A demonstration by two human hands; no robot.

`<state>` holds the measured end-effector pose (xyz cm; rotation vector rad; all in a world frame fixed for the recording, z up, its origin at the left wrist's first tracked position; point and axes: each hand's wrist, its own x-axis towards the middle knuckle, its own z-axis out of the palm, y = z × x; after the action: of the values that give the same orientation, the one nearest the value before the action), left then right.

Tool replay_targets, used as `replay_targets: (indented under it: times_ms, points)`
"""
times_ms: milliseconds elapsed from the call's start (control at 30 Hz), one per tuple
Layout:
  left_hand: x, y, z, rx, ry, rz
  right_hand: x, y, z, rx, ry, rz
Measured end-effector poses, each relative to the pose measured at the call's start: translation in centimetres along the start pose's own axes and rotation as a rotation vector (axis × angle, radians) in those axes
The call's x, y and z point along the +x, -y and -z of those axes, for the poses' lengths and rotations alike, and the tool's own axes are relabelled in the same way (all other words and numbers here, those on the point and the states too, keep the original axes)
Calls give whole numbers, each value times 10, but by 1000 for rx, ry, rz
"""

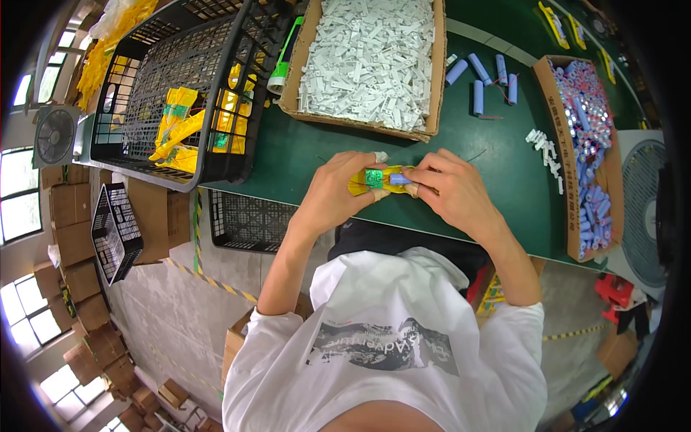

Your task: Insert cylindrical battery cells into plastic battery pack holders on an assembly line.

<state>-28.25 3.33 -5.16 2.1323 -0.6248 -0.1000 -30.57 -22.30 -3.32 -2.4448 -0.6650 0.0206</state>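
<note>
Over the front part of the green table, my two hands meet at a yellow plastic housing (357, 184) with a small green circuit board (374, 178) in it. My left hand (337, 189) is closed around the housing's left end, thumb and fingers on either side of the board. A purple cylindrical battery cell (397, 178) lies at the housing's right part. My right hand (448, 189) pinches the cell there, fingertips pressed on it. Coverings wrap some of my fingertips. Thin wires stick out on both sides of the hands.
A cardboard box of small white plastic pieces (440, 86) stands behind my hands. To the left is a black crate (216, 144) with yellow housings. Loose purple cells (478, 97) and white pieces (545, 150) lie right, beside a long box of cells (573, 209) and a fan (643, 209).
</note>
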Motion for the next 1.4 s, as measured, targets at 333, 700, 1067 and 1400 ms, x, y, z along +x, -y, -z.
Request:
replay_targets:
  times_ms: [333,700,1067,1400]
  points:
    - [-2,-8,1,-12,37,29,-4,0,0,-9,3,-19]
    - [-9,11,-3,-128,6,-55,27,13,21,278,112,-198]
    - [-17,26,-11,-242,-38,-242,61,22,3,227,537,-369]
    - [-68,-19,-53,-782,-502,161,-2,17,-21,941,159,-594]
